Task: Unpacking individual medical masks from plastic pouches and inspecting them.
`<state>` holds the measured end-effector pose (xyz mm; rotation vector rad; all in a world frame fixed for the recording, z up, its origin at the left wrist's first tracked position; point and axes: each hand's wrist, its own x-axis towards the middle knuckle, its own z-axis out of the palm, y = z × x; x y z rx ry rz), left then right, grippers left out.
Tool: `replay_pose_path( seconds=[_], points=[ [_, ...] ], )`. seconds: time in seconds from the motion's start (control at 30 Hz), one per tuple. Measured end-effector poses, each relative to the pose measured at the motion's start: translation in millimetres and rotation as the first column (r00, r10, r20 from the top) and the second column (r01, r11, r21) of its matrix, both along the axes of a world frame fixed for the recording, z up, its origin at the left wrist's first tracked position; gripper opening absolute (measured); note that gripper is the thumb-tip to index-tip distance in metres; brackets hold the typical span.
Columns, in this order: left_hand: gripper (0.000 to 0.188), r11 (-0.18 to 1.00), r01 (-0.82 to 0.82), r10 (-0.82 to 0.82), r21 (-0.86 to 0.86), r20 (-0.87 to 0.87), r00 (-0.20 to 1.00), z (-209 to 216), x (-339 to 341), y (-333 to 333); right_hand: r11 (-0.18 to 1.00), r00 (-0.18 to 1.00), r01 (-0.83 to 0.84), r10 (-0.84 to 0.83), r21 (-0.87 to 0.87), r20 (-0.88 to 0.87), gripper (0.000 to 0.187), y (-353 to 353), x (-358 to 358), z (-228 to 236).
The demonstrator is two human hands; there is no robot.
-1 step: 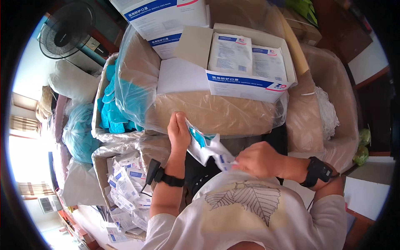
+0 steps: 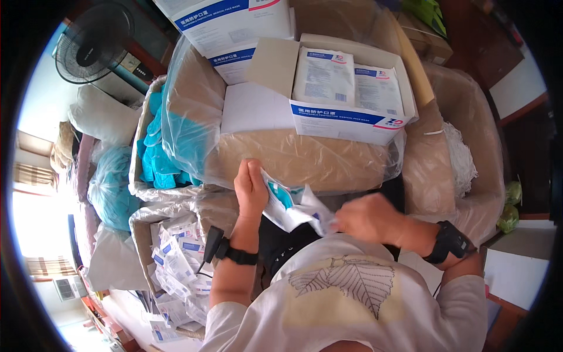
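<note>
Before my chest is a white mask pouch [image 2: 298, 219] with printed panels, torn along the top so that a folded teal mask [image 2: 281, 193] shows inside. My left hand [image 2: 251, 185] is closed on the pouch's left edge, thumb up. At the other end of the pouch my right hand [image 2: 370, 220], blurred by motion, pinches the crumpled corner of the wrapper. A black strap with a small device is on each wrist.
Ahead, an opened white carton [image 2: 346, 122] of pouches rests on a plastic-lined box. Left are a bin of teal masks [image 2: 155, 155] and a bin of white packets [image 2: 176, 258]. White cords [image 2: 460, 161] lie in a box at right; a fan [image 2: 94, 44] stands far left.
The pouch's mouth gapes a little wider, showing more of the teal mask. My right hand has shifted slightly upward; my left hand is almost still.
</note>
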<state>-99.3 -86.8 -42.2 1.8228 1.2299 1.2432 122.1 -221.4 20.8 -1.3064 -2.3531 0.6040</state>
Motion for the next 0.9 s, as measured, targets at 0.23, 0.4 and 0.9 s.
replay_pose_path(
  seconds=[0.23,0.4,0.9],
  points=[
    [0.010,0.970,0.181,-0.127,0.161,-0.295,0.947,33,8,-10,0.962,0.919,0.123,-0.203,-0.243,-0.338,0.025,49,-15,61],
    [0.012,0.976,0.142,-0.089,0.163,-0.296,0.951,36,15,-13,0.945,0.982,0.185,-0.165,-0.270,0.094,0.023,73,-49,9],
    [0.015,0.998,0.017,-0.007,0.061,-0.150,0.989,25,0,-16,0.876,0.913,0.131,-0.289,-0.464,-0.288,0.026,65,-55,-26]
  ],
)
